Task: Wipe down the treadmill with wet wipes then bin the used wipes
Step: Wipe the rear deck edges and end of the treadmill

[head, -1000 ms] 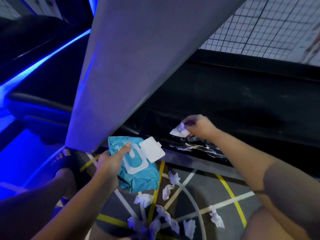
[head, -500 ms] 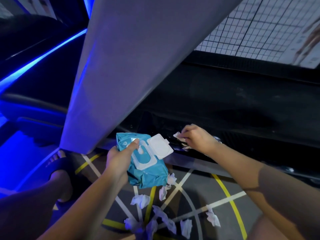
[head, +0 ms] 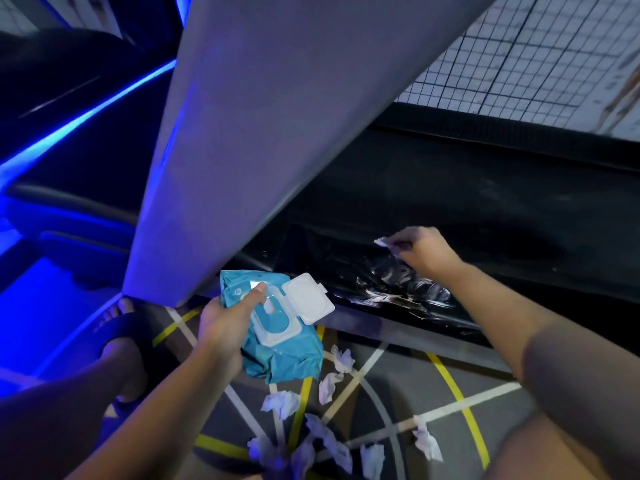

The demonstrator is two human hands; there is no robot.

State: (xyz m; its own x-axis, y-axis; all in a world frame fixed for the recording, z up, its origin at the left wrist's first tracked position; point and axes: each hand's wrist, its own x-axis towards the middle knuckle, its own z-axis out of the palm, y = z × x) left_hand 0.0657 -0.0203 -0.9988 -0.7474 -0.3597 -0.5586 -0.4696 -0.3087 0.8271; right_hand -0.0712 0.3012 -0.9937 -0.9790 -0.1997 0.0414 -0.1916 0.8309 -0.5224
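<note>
One pack [head: 284,358], two hands [head: 223,327] [head: 427,252], wipes [head: 280,403] (roughly nine)

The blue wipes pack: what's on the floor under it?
Crumpled white wipes lie on the grey floor, with its yellow and white lines, below the wipes pack the left hand holds. Floor right behind the pack is hidden.

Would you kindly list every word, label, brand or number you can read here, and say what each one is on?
No text is legible in this view.
The wipes pack, held by the left hand: a small round mark near the thumb, too blurred to read.
The wipe in the right hand: blank.
The floor: only yellow and white lines, no lettering.
</note>
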